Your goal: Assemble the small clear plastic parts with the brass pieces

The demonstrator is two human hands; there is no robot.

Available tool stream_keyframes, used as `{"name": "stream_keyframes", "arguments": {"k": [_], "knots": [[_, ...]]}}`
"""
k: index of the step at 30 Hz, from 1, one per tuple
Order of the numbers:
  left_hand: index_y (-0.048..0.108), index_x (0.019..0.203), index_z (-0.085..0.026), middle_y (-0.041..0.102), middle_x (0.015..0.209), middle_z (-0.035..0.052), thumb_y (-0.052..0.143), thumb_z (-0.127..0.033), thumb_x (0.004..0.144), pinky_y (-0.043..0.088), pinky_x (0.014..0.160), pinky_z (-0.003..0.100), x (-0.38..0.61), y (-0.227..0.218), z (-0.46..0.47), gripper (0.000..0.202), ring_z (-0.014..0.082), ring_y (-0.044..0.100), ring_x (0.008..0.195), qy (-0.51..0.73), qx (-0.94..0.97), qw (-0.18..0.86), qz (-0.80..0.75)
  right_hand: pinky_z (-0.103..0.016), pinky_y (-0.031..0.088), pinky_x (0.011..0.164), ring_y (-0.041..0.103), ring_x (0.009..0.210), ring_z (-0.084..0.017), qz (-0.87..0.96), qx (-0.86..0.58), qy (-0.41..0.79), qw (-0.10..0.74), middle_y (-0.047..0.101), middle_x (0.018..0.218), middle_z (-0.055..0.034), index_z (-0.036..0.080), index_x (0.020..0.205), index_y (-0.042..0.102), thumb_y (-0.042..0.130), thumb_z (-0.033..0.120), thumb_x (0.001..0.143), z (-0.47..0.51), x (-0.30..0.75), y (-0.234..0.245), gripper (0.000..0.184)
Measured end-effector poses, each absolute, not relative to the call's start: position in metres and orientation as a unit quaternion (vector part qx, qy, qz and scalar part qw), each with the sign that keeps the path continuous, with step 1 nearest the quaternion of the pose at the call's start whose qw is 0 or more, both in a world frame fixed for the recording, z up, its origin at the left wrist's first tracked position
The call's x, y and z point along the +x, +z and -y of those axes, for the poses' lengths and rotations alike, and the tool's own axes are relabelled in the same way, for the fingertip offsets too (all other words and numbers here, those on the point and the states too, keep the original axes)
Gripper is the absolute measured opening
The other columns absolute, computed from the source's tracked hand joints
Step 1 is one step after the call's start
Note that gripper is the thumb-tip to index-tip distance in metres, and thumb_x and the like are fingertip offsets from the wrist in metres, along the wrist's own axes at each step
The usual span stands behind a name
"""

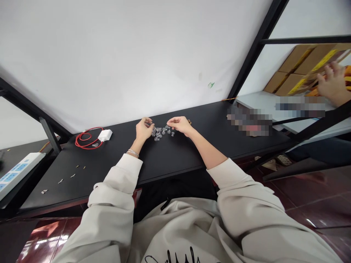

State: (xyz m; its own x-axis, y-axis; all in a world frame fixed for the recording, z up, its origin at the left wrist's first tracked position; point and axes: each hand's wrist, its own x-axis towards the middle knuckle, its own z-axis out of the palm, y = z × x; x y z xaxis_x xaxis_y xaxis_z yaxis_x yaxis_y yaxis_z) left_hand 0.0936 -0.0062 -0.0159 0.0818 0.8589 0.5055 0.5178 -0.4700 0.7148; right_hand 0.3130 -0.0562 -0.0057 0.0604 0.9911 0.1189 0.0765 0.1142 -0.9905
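Note:
A loose cluster of small clear pieces, like tiny transparent bulbs (159,133), lies on the black tabletop (164,157) between my hands. My left hand (143,130) is at the cluster's left edge, its fingers loosely curled and the tips a little apart, with nothing visible in them. Over the right side of the cluster, my right hand (179,125) pinches thumb and forefinger together on what looks like one of the clear pieces. The fingertips partly cover it. Small brownish beads (189,121) show behind my right hand.
At the left lie a coiled red cable (79,140) with a white charger (105,135) and several tiny bits (72,175). A white power strip (19,171) stands farther left. Black frame posts flank the table. A co-worker's hand (333,82) is at the right, near cardboard boxes (293,82).

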Motion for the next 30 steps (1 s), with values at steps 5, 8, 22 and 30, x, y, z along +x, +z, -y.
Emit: {"name": "stream_keyframes", "arguments": {"k": [5, 8, 22, 30], "knots": [[0.065, 0.087, -0.024, 0.073, 0.083, 0.0004, 0.075, -0.014, 0.070, 0.052, 0.081, 0.035, 0.060, -0.019, -0.018, 0.022, 0.0177, 0.064, 0.071, 0.461, 0.663, 0.162, -0.567, -0.024, 0.046, 0.053, 0.055, 0.056, -0.010, 0.528, -0.513, 0.434, 0.518, 0.071, 0.070, -0.0040, 0.015, 0.078, 0.076, 0.087, 0.027, 0.070, 0.056, 0.313, -0.005, 0.017], [0.065, 0.077, -0.024, 0.071, 0.076, 0.0016, 0.077, -0.009, 0.064, 0.052, 0.085, 0.039, 0.052, -0.025, -0.024, 0.024, 0.0226, 0.067, 0.080, 0.409, 0.671, 0.183, -0.591, -0.023, 0.045, 0.052, 0.055, 0.056, -0.010, 0.530, -0.511, 0.434, 0.519, 0.071, 0.069, -0.0038, 0.016, 0.078, 0.076, 0.087, 0.029, 0.069, 0.056, 0.313, -0.006, 0.020], [0.064, 0.092, -0.023, 0.062, 0.097, 0.0086, 0.078, -0.016, 0.071, 0.045, 0.100, 0.048, 0.074, -0.017, -0.005, 0.026, 0.0304, 0.060, 0.105, 0.442, 0.698, 0.070, -0.558, -0.022, 0.045, 0.052, 0.053, 0.053, -0.009, 0.526, -0.512, 0.434, 0.522, 0.068, 0.066, -0.0018, 0.016, 0.075, 0.075, 0.085, 0.021, 0.072, 0.056, 0.312, -0.005, 0.012], [0.074, 0.093, -0.021, 0.068, 0.095, 0.0073, 0.073, -0.024, 0.085, 0.048, 0.090, 0.040, 0.119, -0.011, 0.044, 0.008, 0.0239, 0.060, 0.092, 0.342, 0.867, 0.095, -0.349, -0.022, 0.049, 0.054, 0.057, 0.053, -0.010, 0.535, -0.537, 0.393, 0.520, 0.072, 0.070, -0.0036, 0.014, 0.079, 0.076, 0.080, 0.021, 0.078, 0.053, 0.312, -0.010, 0.008]]}}
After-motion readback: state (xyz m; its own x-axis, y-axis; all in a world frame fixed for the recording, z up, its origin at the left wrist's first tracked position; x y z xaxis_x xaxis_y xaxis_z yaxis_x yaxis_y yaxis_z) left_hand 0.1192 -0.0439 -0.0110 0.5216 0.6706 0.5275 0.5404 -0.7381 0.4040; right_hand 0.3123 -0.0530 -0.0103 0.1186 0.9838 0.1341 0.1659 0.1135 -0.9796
